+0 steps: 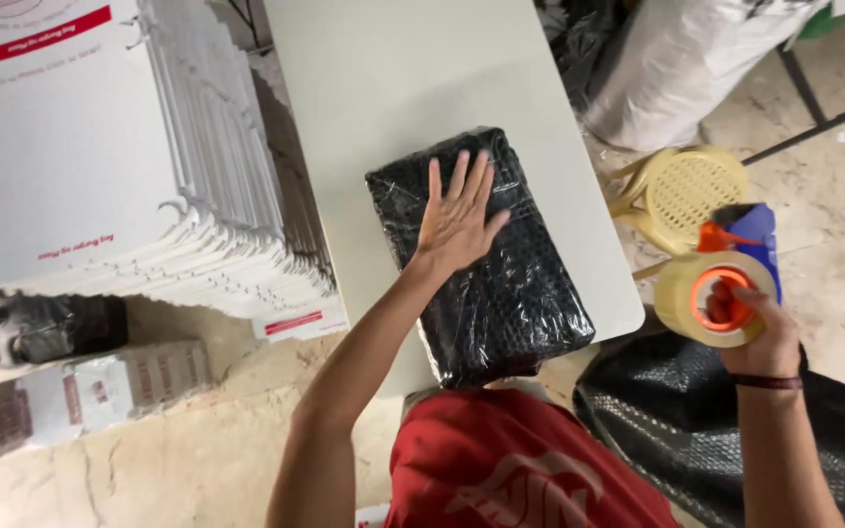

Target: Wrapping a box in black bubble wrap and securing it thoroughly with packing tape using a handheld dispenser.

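Head view, looking straight down. The left hand (457, 217) lies flat with its fingers spread wide on top of a black bubble-wrapped parcel (481, 259), palm pressed on the upper half of it, fingertips pointing toward 12 o'clock. It grips nothing — it only rests on the wrap. The parcel sits at the centre of the picture on a narrow white table (383, 88), its long side tilted so that the near end points toward 5 o'clock and hangs close to the table's near edge, just above the person's red shirt (520, 460).

At 3 o'clock from the parcel, well apart from it and out past the table's right edge, the right hand (760, 328) is closed round a tape dispenser (735, 264) — blue and orange, with a roll of clear packing tape (711, 298) on an orange core. A dark band circles that wrist.

At 9 to 11 o'clock stands a tall stack of flat white cartons (100, 156) with red print, leaning beside the table. Beyond the dispenser, toward 2 o'clock, a pale yellow plastic stool (687, 191) stands on the stone floor, and a large white sack (677, 64) lies above it. At 4 o'clock, under the right forearm, lies a heap of black bubble wrap (677, 420).
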